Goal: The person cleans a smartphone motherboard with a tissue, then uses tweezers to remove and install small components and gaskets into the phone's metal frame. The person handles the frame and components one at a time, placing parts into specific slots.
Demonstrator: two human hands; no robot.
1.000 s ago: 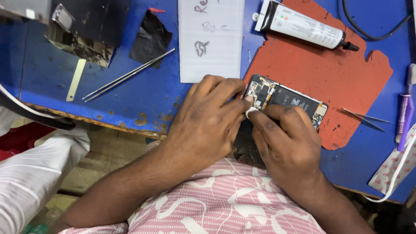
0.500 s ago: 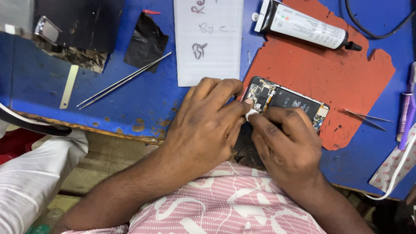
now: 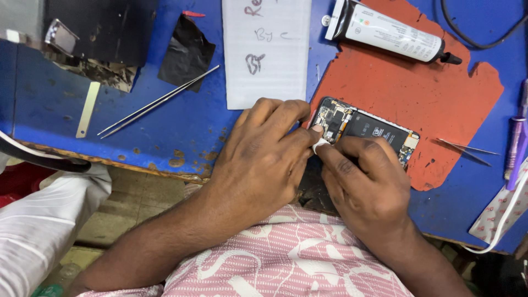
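Note:
An opened phone [image 3: 367, 127] lies back-up on an orange mat [image 3: 418, 93], its circuit board and black battery showing. My left hand [image 3: 264, 159] curls over the phone's near left corner, thumb and fingertips pinching a small white piece [image 3: 320, 145] at the phone's edge. My right hand [image 3: 366, 187] presses against the same white piece from the right, with its fingers resting on the phone's lower edge. Both hands meet at that corner and hide the phone's bottom side.
Blue worktable [image 3: 165, 132] with a worn front edge. Long metal tweezers [image 3: 157, 102] lie left, finer tweezers [image 3: 467, 148] right. A glue tube [image 3: 393, 33] sits at the top, beside a white paper sheet [image 3: 267, 49]. Purple tool [image 3: 517, 137] and white cable [image 3: 503, 220] at the right edge.
Both hands stay at the phone's corner with only slight finger shifts. The view has drifted a little to the left.

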